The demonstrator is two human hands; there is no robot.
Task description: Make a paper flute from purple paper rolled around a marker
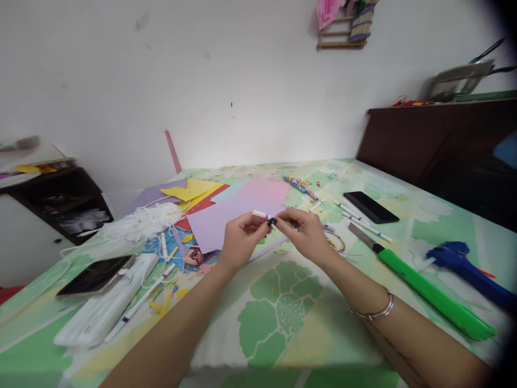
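In the middle of the head view my left hand (239, 237) and my right hand (304, 231) meet fingertip to fingertip above the table. My left hand's closed fingers grip a thin white pen-like stick (262, 214) with a purple band near its end. The right thumb and finger pinch at that banded end. Something small and black (272, 221) shows there; whether it is a piece or dark nails I cannot tell. Just beyond my hands lies lavender paper (226, 215). Gold-handled scissors (338, 243) lie partly hidden beside my right wrist.
To the right lie a green utility knife (432, 291), a blue glue gun (472, 272), a black phone (370, 207) and several white sticks (375, 230). On the left are tangled white yarn (137, 223), another phone (97, 276) and a long white case (107, 307).
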